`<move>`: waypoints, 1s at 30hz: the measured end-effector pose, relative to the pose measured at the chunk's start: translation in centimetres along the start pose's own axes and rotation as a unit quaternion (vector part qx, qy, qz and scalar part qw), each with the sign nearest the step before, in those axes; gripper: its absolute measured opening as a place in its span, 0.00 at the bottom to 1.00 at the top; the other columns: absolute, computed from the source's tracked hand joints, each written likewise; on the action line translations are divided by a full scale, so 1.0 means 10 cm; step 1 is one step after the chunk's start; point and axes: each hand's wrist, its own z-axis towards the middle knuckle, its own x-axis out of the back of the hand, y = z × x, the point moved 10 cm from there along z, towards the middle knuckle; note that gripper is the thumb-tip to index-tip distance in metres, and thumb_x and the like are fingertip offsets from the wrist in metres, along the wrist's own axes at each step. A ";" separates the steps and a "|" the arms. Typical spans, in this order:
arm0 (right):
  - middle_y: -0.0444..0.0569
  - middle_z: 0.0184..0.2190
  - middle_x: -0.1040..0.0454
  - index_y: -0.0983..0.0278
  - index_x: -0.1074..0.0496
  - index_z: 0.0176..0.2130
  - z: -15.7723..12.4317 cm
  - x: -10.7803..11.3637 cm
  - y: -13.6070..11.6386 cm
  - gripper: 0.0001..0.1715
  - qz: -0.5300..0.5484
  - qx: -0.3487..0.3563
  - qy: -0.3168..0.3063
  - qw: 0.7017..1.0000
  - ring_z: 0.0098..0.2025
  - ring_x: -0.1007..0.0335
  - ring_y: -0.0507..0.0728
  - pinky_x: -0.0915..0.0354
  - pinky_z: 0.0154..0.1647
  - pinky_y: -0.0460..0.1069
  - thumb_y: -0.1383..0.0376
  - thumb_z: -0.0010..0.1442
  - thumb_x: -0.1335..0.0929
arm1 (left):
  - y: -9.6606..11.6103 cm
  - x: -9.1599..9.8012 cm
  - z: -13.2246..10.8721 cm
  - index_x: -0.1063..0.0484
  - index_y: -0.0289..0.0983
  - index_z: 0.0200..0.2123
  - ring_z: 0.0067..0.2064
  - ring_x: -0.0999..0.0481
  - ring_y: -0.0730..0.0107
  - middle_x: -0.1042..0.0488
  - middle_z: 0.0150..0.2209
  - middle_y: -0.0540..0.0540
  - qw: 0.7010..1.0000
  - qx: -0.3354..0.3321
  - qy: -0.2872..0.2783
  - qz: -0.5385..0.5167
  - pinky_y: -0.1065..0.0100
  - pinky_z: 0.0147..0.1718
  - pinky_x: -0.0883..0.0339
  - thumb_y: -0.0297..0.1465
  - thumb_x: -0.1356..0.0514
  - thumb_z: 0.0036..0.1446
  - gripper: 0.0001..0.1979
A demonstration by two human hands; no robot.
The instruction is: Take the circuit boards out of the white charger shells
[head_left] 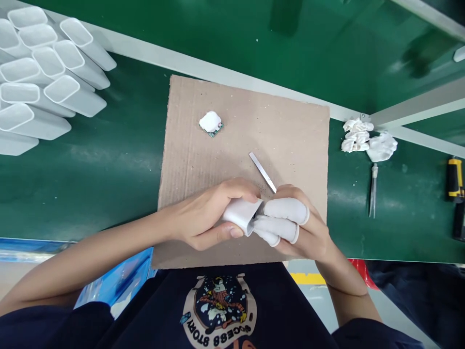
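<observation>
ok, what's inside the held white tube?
A dark patch shows in the mouth of the tube, too small to identify. The right hand partly blocks the opening; walls hide the rest.

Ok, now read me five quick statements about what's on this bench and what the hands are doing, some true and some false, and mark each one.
1. The left hand grips a white hollow casing. True.
2. The casing's open end faces away from the right hand. False: it faces the right hand's fingers.
3. White finger cots cover some of the right hand's fingers. True.
4. The flat metal tool lies on bare green tabletop. False: it lies on the cardboard sheet.
5. The white-topped circuit board is on the cardboard's right half. False: it lies toward the cardboard's far left corner.
</observation>
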 end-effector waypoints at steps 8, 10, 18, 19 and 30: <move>0.53 0.40 0.32 0.68 0.28 0.39 0.01 -0.02 -0.01 0.05 0.020 0.010 0.002 1.000 0.40 0.34 0.58 0.29 0.32 0.55 0.72 0.64 0.35 | 0.02 0.02 0.00 0.45 0.38 0.52 0.47 0.29 0.60 0.32 0.44 0.39 0.999 -0.019 0.016 0.040 0.58 0.41 0.27 0.31 0.43 0.63 0.17; 0.52 0.39 0.33 0.66 0.28 0.38 0.01 -0.03 -0.01 0.05 0.017 0.012 0.003 1.000 0.38 0.34 0.58 0.29 0.31 0.55 0.72 0.63 0.35 | 0.01 0.02 -0.01 0.46 0.40 0.52 0.46 0.28 0.60 0.32 0.46 0.38 0.998 -0.020 0.018 0.055 0.59 0.40 0.26 0.29 0.43 0.62 0.17; 0.48 0.37 0.34 0.65 0.29 0.40 0.00 -0.03 0.17 0.11 0.151 -0.088 0.041 0.984 0.38 0.32 0.54 0.29 0.35 0.52 0.71 0.57 0.26 | 0.12 0.19 0.00 0.40 0.41 0.50 0.46 0.26 0.59 0.29 0.46 0.40 0.977 -0.076 0.083 0.183 0.57 0.40 0.24 0.33 0.43 0.61 0.14; 0.46 0.37 0.35 0.64 0.30 0.38 0.01 -0.02 0.22 0.12 0.175 -0.109 0.055 0.977 0.37 0.32 0.53 0.30 0.35 0.52 0.70 0.56 0.25 | 0.15 0.22 -0.01 0.39 0.41 0.50 0.46 0.25 0.60 0.29 0.46 0.40 0.970 -0.093 0.097 0.203 0.58 0.40 0.24 0.33 0.43 0.61 0.15; 0.49 0.35 0.27 0.63 0.26 0.43 0.01 0.15 -0.04 0.05 0.094 -0.048 0.022 0.994 0.40 0.27 0.56 0.25 0.33 0.53 0.68 0.64 0.31 | 0.35 0.12 -0.08 0.37 0.40 0.55 0.55 0.26 0.60 0.30 0.48 0.42 0.946 -0.203 0.111 0.227 0.56 0.47 0.20 0.27 0.44 0.62 0.18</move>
